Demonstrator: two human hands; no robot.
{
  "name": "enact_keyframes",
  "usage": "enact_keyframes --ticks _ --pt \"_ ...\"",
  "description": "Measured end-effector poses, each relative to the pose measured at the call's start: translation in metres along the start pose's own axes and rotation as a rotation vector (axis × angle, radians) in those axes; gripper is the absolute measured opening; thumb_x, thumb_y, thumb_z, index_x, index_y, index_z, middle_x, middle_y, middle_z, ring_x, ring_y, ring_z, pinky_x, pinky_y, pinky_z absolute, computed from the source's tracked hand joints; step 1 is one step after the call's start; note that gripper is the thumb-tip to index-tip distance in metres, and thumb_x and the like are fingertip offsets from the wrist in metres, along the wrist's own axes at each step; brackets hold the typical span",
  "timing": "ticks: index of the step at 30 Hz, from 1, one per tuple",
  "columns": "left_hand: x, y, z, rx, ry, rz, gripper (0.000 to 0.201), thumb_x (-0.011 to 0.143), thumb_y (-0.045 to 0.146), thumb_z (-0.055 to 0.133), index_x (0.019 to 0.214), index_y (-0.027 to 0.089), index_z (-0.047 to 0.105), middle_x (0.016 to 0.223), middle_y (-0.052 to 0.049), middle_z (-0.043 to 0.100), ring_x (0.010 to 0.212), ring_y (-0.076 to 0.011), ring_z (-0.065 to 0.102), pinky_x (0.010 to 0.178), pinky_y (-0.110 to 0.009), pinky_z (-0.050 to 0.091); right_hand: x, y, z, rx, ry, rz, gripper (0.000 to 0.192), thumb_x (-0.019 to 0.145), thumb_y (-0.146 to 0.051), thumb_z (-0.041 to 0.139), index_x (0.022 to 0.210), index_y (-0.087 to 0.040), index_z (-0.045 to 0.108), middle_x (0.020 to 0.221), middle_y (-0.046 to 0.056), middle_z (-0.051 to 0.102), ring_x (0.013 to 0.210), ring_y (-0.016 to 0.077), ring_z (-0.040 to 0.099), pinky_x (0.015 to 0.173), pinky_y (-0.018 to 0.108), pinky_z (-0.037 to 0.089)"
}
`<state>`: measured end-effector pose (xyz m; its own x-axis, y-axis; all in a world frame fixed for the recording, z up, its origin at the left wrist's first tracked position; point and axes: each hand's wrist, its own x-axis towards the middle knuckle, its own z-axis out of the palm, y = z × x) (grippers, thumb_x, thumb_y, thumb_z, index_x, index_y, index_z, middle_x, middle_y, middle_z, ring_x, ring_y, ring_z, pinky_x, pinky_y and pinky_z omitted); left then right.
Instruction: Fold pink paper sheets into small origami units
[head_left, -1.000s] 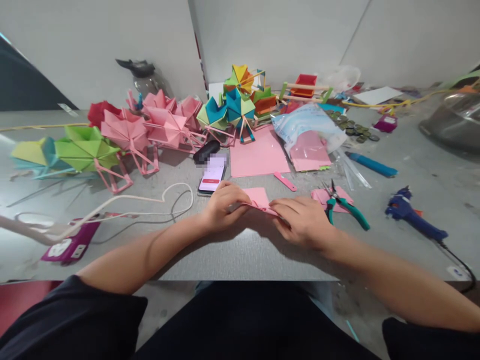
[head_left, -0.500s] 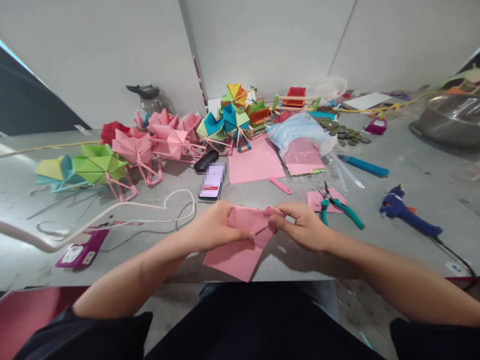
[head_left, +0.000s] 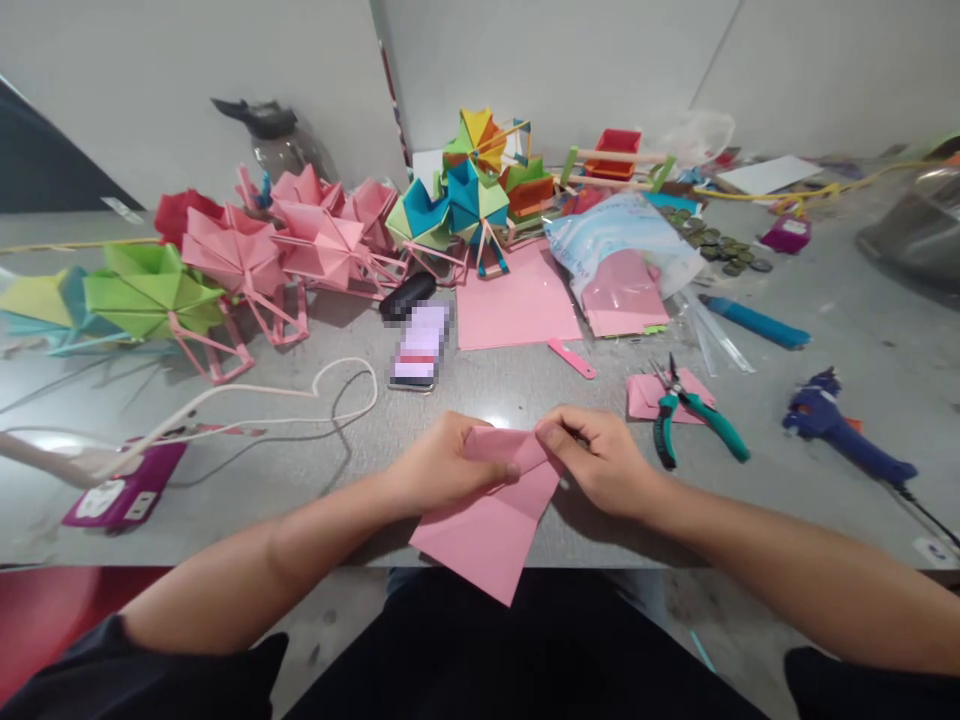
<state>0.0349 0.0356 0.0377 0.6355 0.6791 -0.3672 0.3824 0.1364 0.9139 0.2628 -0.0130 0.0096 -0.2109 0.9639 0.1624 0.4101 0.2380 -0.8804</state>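
A creased sheet of pink paper [head_left: 484, 535] is held between both hands near the table's front edge, its lower corner reaching past that edge. My left hand [head_left: 442, 468] grips the paper's left side, thumb lying across the front and fingers behind. At the upper right corner my right hand [head_left: 592, 455] pinches the paper between thumb and fingers, where a fold runs. Teal-handled pliers [head_left: 694, 405] rest to the right on a small folded pink paper piece [head_left: 643, 396]. Beyond the hands lie a pink-handled flat tool [head_left: 571, 358] and a larger pink sheet [head_left: 514, 300].
Folded-paper wheels on stick frames [head_left: 247, 250] line the back left. A phone [head_left: 418, 345], a black case [head_left: 407, 296] and a plastic bag [head_left: 622, 245] lie behind the hands. At right are a blue glue gun [head_left: 847, 430] and a blue cutter [head_left: 757, 320]. A white cable [head_left: 247, 390] curves at left.
The camera view has shifted and tilted down slightly. My right fingers have drawn closer at the paper's upper corner, and the flap there lies flatter. Both hands keep hold of the paper.
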Motion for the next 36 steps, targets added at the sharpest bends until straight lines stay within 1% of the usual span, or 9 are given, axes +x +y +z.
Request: enact_keyframes --ticks 5,10,16,18,24,28,31,34,36 --pt "0.000 -0.004 -0.001 0.020 0.014 0.011 0.033 0.081 0.044 0.077 0.068 0.019 0.059 0.062 0.004 0.055 0.055 -0.0103 0.049 0.050 -0.023 0.034 0.000 0.000 0.001 0.052 0.011 0.036 0.036 0.108 -0.041 0.054 0.081 -0.022 0.067 0.069 0.001 0.066 0.064 0.0172 0.059 0.062 0.031 0.047" --pt "-0.002 -0.002 -0.001 0.046 0.026 0.009 0.034 0.081 0.044 0.076 0.067 0.019 0.058 0.059 0.005 0.051 0.053 -0.0094 0.046 0.048 -0.022 0.032 0.004 0.003 -0.004 0.059 -0.004 0.053 0.031 0.104 -0.040 0.059 0.081 -0.022 0.070 0.075 0.004 0.072 0.071 0.0196 0.064 0.068 0.034 0.049" --pt "-0.004 0.005 -0.001 0.047 0.030 -0.080 0.036 0.082 0.045 0.074 0.063 0.021 0.054 0.054 0.005 0.052 0.048 -0.0100 0.046 0.046 -0.023 0.029 0.009 0.008 -0.009 0.112 -0.011 0.093 0.032 0.100 -0.045 0.067 0.078 -0.022 0.068 0.071 0.003 0.069 0.065 0.0189 0.060 0.064 0.034 0.047" --pt "-0.004 0.006 -0.002 0.042 0.029 -0.091 0.035 0.081 0.045 0.074 0.064 0.021 0.055 0.054 0.004 0.053 0.048 -0.0100 0.046 0.046 -0.023 0.029 0.009 0.009 -0.011 0.085 -0.028 0.086 0.034 0.101 -0.047 0.067 0.077 -0.023 0.067 0.071 0.003 0.068 0.066 0.0192 0.059 0.065 0.034 0.047" --pt "-0.003 0.003 -0.004 0.022 0.038 -0.032 0.032 0.080 0.042 0.075 0.064 0.020 0.057 0.056 0.006 0.051 0.050 -0.0088 0.043 0.047 -0.022 0.028 0.012 0.015 -0.021 -0.065 -0.160 0.045 0.042 0.106 -0.051 0.057 0.075 -0.023 0.062 0.068 0.002 0.066 0.065 0.0196 0.060 0.064 0.034 0.043" --pt "-0.001 0.001 -0.003 0.043 0.051 -0.049 0.025 0.081 0.041 0.075 0.071 0.019 0.067 0.058 0.005 0.055 0.052 -0.0099 0.046 0.048 -0.022 0.029 0.012 0.018 -0.021 -0.091 -0.121 0.011 0.040 0.106 -0.049 0.057 0.075 -0.023 0.060 0.069 0.002 0.067 0.064 0.0189 0.059 0.064 0.033 0.043" --pt "-0.001 0.001 -0.003 0.048 0.045 -0.036 0.028 0.080 0.042 0.075 0.068 0.019 0.063 0.057 0.005 0.053 0.052 -0.0098 0.046 0.048 -0.023 0.030 0.012 0.015 -0.018 -0.048 -0.104 0.013 0.039 0.104 -0.047 0.061 0.074 -0.023 0.059 0.067 0.001 0.064 0.063 0.0179 0.057 0.063 0.033 0.042" --pt "-0.002 0.001 -0.003 0.081 0.035 -0.010 0.034 0.079 0.043 0.075 0.063 0.020 0.056 0.058 0.005 0.053 0.052 -0.0095 0.046 0.048 -0.022 0.031 0.013 0.010 -0.015 0.071 -0.127 0.048 0.031 0.102 -0.045 0.065 0.081 -0.023 0.066 0.073 0.003 0.069 0.068 0.0189 0.060 0.066 0.034 0.046" --pt "-0.003 0.002 -0.003 0.102 0.042 -0.011 0.035 0.078 0.045 0.075 0.063 0.020 0.054 0.059 0.005 0.053 0.053 -0.0096 0.047 0.048 -0.022 0.032 0.013 0.008 -0.012 0.126 -0.109 0.066 0.029 0.101 -0.044 0.067 0.082 -0.023 0.068 0.074 0.003 0.069 0.068 0.0187 0.060 0.067 0.034 0.047"
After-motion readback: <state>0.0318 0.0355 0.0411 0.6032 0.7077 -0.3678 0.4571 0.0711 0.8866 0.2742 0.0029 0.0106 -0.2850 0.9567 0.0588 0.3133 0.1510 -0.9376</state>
